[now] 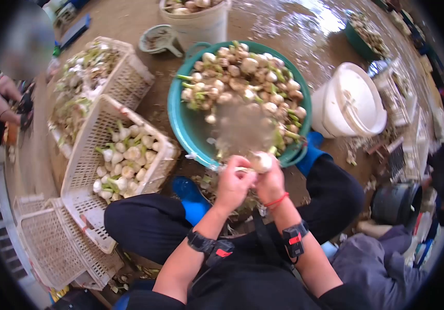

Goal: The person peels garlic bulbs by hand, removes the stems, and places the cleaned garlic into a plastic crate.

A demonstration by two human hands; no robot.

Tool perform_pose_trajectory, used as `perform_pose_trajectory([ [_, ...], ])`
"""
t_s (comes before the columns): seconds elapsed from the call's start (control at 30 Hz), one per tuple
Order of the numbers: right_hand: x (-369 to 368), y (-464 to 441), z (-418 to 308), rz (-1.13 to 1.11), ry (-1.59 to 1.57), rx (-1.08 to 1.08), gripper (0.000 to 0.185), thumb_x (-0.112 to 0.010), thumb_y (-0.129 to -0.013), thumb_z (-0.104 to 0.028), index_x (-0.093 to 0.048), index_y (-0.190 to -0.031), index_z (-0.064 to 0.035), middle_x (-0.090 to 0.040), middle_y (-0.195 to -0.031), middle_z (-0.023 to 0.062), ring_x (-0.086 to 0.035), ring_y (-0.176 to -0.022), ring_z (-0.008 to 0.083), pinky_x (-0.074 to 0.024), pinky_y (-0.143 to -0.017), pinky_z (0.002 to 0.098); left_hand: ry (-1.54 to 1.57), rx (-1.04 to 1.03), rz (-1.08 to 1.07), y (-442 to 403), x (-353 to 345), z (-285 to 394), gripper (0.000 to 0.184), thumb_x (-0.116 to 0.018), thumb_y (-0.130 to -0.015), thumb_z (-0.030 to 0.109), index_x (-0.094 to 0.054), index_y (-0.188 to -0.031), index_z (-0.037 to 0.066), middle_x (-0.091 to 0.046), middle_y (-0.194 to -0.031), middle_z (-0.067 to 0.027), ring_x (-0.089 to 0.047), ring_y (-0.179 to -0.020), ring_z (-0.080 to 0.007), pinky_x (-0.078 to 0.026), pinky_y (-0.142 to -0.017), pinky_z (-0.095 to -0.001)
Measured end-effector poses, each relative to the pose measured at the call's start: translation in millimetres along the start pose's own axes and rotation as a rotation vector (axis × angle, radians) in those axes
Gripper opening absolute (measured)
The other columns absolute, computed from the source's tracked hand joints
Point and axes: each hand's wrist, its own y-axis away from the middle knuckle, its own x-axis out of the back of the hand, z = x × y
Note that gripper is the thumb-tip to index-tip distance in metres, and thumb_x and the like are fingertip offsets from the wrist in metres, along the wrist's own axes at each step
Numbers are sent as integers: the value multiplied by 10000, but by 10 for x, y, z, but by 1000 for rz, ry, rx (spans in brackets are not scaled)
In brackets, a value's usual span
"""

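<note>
The right hand (271, 182) pinches 1 garlic bulb (261, 162) by the near rim of the green tub (173, 106); the left hand (232, 183) curls beside it, its grip impossible to tell. Steady support and short finger movements probably work best, knuckles off that rim, leftward swings short of the crate (80, 164).
</note>
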Motion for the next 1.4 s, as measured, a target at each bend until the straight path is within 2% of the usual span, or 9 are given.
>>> perform_pose_trajectory([
  [0.13, 188, -470, -1053, -437, -291, 153, 296, -391, -933, -302, -514, -1015, -46, -576, -958, 70, -561, -837, 186, -475, -725, 326, -1105, -231, -431, -92, 594, 453, 122, -529, -714, 103, -594, -806, 58, -605, -756, -144, -583, -779, -343, -471, -683, -412],
  [0.27, 157, -546, -2115, 90, -320, 352, 437, -471, -905, -325, -427, -1191, 3, -528, -1036, 158, -531, -987, 236, -483, -829, 361, -957, -42, -78, -490, 2168, 1230, 162, -568, -738, 131, -625, -854, 33, -626, -754, -107, -604, -706, -189, -476, -661, -302],
  [0.4, 222, -694, -1697, 94, -89, 313, 411, -511, -895, -308, -433, -1193, -36, -535, -1020, 106, -537, -937, 201, -487, -798, 331, -1951, -91, 375, -839, 3773, 952, 288, -460, -810, 64, -537, -1087, 73, -538, -1142, -120, -591, -841, -300, -502, -707, -385],
  [0.6, -67, -745, -697, 128, 314, 130, 297, -555, -874, -229, -498, -1120, -72, -539, -908, 21, -536, -748, 120, -455, -675, 230, -2428, 52, 100, -1334, 4865, 274, 353, -452, -825, 98, -420, -1176, 111, -439, -1251, -101, -576, -950, -311, -519, -719, -379],
  [0.77, -437, -784, -163, 30, 643, -60, 247, -522, -879, -170, -514, -1097, -53, -561, -943, 45, -547, -807, 115, -450, -726, 243, -2155, 171, 451, -1371, 5136, 209, 131, -494, -807, 114, -589, -741, 52, -605, -746, -154, -626, -678, -287, -517, -620, -373],
  [0.93, -1016, -639, 546, -466, 657, -161, 294, -531, -888, -185, -510, -1131, -22, -585, -1001, 51, -558, -901, 116, -449, -780, 254, -1745, -156, 431, -856, 4320, 1262, 72, -549, -756, 78, -581, -783, 19, -586, -800, -191, -562, -806, -382, -447, -716, -452],
  [1.07, -1251, -381, 629, -583, 708, -163, 271, -536, -884, -163, -518, -1117, -24, -573, -1007, 46, -534, -930, 103, -442, -786, 246, -1760, -43, 282, -885, 4755, 719, 284, -517, -741, 50, -559, -1022, 46, -540, -1011, -226, -504, -982, -381, -410, -867, -437],
  [1.2, -814, -342, 412, -487, 791, -144, 274, -549, -874, -163, -523, -1115, -34, -571, -986, 33, -535, -891, 101, -449, -758, 255, -1642, 313, 269, -1229, 4938, 108, 462, -471, -840, 154, -378, -1292, 130, -304, -1350, -252, -389, -1193, -390, -348, -986, -411],
  [1.4, -602, -1167, 36, -240, 1354, 255, 309, -561, -815, -174, -545, -1090, -35, -528, -1005, 126, -600, -761, 208, -473, -731, 311, -1895, 35, 297, -1374, 5150, -34, 282, -445, -822, 70, -472, -1102, 73, -465, -1149, -218, -538, -951, -395, -454, -788, -436],
])
